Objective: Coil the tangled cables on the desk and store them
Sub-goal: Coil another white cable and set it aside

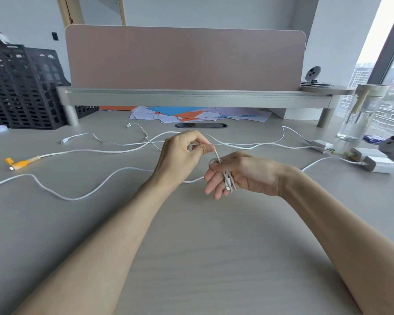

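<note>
Light, limp and likely springy, the white cable [217,156] is pinched by the left hand [184,153] just beside the loops wound round the straight fingers [213,181] of the right hand [245,176].

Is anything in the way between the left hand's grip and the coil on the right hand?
Nothing visible: the white cable runs free from the left hand to the loops on the right hand.
</note>
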